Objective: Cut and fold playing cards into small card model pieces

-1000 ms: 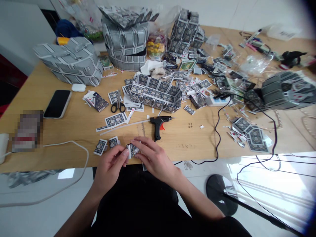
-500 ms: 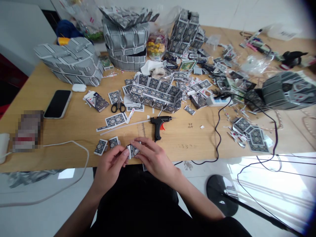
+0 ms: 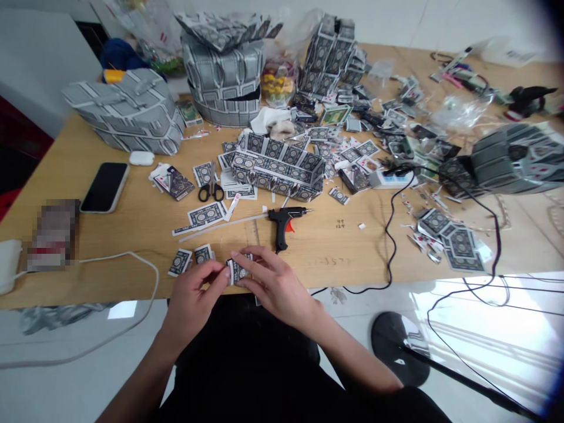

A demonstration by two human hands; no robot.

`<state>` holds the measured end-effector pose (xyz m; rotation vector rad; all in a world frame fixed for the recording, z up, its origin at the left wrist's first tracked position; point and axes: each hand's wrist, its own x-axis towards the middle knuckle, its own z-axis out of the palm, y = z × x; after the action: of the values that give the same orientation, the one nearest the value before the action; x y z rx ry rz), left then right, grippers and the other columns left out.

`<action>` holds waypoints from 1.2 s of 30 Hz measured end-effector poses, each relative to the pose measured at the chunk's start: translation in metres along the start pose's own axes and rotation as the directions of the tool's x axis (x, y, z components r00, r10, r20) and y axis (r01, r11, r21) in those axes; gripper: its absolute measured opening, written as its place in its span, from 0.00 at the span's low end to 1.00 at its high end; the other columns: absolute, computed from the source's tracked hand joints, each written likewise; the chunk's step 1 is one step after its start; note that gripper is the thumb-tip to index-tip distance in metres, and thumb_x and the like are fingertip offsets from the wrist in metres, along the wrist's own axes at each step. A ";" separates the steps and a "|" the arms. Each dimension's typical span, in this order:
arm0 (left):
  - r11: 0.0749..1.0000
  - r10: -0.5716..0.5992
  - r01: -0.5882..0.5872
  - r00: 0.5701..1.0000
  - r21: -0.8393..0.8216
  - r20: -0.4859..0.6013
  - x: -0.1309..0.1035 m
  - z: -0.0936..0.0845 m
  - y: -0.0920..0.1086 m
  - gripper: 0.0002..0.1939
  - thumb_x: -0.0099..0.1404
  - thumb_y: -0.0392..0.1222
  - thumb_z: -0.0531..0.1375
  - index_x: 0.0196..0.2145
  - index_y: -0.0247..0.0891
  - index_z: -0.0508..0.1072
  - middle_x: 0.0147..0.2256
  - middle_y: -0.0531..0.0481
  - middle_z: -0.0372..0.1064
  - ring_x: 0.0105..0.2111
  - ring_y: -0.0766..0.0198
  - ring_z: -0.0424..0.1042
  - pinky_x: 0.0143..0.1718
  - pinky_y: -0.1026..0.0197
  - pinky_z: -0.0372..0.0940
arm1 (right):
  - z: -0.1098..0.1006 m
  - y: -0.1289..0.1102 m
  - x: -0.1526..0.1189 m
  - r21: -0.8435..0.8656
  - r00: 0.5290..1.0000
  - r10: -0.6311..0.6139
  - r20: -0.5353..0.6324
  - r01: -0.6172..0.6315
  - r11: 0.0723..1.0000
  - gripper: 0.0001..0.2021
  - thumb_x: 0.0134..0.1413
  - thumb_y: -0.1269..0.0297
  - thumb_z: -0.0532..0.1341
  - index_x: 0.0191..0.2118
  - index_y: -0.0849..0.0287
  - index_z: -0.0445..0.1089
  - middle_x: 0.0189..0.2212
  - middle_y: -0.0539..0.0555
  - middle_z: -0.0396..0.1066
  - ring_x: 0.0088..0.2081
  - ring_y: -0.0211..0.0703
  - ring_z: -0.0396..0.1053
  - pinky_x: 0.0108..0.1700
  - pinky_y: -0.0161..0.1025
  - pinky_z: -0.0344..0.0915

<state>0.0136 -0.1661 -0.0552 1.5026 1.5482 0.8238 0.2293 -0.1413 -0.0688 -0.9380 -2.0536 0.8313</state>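
Near the table's front edge, both my hands hold one playing card (image 3: 238, 271) with a dark patterned back; its left end looks folded. My left hand (image 3: 196, 296) pinches that end between thumb and fingers. My right hand (image 3: 275, 285) grips the other end, its fingers covering part of the card. Left of it lie two small card pieces, one card piece (image 3: 180, 262) and another card piece (image 3: 203, 254). A black glue gun (image 3: 281, 223) with an orange trigger rests just beyond my right hand. Farther off stands an open box made of cards (image 3: 277, 167).
Scissors (image 3: 211, 187), a card pack (image 3: 176, 183) and a phone (image 3: 104, 187) lie to the left. Woven card bags (image 3: 127, 111) stand at the back. A power strip (image 3: 392, 179) trails a black cable on the right, near loose cards (image 3: 460, 241). A stand base (image 3: 399, 349) is on the floor.
Hardly anything differs. My hands keep hold of the card at the same spot, with slight finger movement, and the view has shifted a little.
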 end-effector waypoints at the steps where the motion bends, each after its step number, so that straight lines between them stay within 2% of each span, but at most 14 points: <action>1: 1.000 0.004 -0.004 1.000 0.004 0.000 0.000 0.000 0.001 0.13 0.73 0.46 0.61 0.31 0.40 0.76 0.24 0.56 0.70 0.25 0.66 0.68 0.30 0.64 0.64 | 0.001 0.000 0.000 -0.001 1.000 -0.007 -0.005 0.007 1.000 0.25 0.76 0.64 0.61 0.74 0.49 0.65 0.58 0.63 0.73 0.58 0.53 0.77 0.60 0.50 0.79; 7: 1.000 -0.004 0.004 1.000 0.018 0.027 0.002 0.000 0.003 0.16 0.74 0.47 0.59 0.28 0.41 0.69 0.22 0.57 0.65 0.23 0.67 0.64 0.27 0.64 0.60 | 0.004 0.002 -0.002 -0.013 1.000 -0.003 0.018 0.003 1.000 0.26 0.74 0.62 0.64 0.73 0.51 0.67 0.59 0.65 0.73 0.57 0.56 0.77 0.61 0.54 0.78; 11: 0.999 -0.041 0.040 0.996 0.022 0.084 0.002 0.000 0.003 0.19 0.77 0.50 0.56 0.27 0.42 0.65 0.21 0.58 0.62 0.23 0.66 0.63 0.27 0.64 0.60 | 0.004 0.000 0.000 0.030 1.000 0.028 0.009 -0.029 0.999 0.23 0.74 0.62 0.64 0.70 0.52 0.71 0.57 0.64 0.74 0.55 0.55 0.78 0.59 0.53 0.79; 15: 0.999 -0.049 0.047 0.982 0.015 0.180 0.003 -0.004 0.002 0.22 0.79 0.52 0.53 0.27 0.42 0.66 0.21 0.57 0.64 0.23 0.66 0.65 0.28 0.63 0.61 | 0.004 0.001 0.003 0.048 1.000 0.029 0.006 -0.029 0.998 0.22 0.74 0.61 0.64 0.69 0.54 0.73 0.57 0.66 0.74 0.57 0.57 0.77 0.59 0.54 0.78; 19: 0.996 -0.070 0.084 0.963 -0.041 0.259 0.003 -0.009 0.001 0.19 0.78 0.51 0.56 0.30 0.42 0.68 0.25 0.55 0.67 0.27 0.64 0.68 0.31 0.63 0.65 | 0.003 0.003 0.003 0.047 0.999 0.034 0.015 -0.035 0.998 0.22 0.73 0.62 0.64 0.69 0.52 0.72 0.57 0.64 0.74 0.58 0.56 0.77 0.61 0.52 0.78; 24: 0.990 -0.101 0.127 0.941 -0.059 0.323 0.004 -0.012 -0.003 0.18 0.77 0.52 0.57 0.30 0.42 0.68 0.26 0.56 0.67 0.27 0.64 0.67 0.32 0.63 0.65 | 0.000 0.003 0.002 0.065 0.999 0.033 0.040 -0.036 0.997 0.21 0.74 0.61 0.64 0.67 0.58 0.74 0.58 0.66 0.74 0.59 0.56 0.76 0.62 0.52 0.77; 30: 0.990 -0.097 0.128 0.928 -0.063 0.360 0.008 -0.015 -0.004 0.19 0.75 0.52 0.57 0.27 0.42 0.66 0.22 0.57 0.64 0.24 0.65 0.65 0.30 0.63 0.61 | -0.003 0.002 0.001 0.083 0.996 0.025 0.084 -0.032 0.996 0.23 0.74 0.62 0.65 0.70 0.52 0.71 0.60 0.63 0.73 0.61 0.54 0.75 0.64 0.53 0.76; 36: 0.992 -0.111 0.123 0.939 -0.017 0.325 0.007 -0.011 -0.006 0.18 0.75 0.51 0.57 0.28 0.42 0.67 0.22 0.57 0.64 0.24 0.65 0.64 0.28 0.63 0.60 | -0.003 0.001 -0.001 0.050 0.998 0.027 0.063 -0.030 0.998 0.23 0.74 0.62 0.65 0.70 0.49 0.71 0.60 0.63 0.73 0.60 0.55 0.75 0.62 0.55 0.76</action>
<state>0.0010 -0.1587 -0.0560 1.4224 1.3540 0.5039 0.2322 -0.1403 -0.0687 -0.9260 -2.0662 0.9350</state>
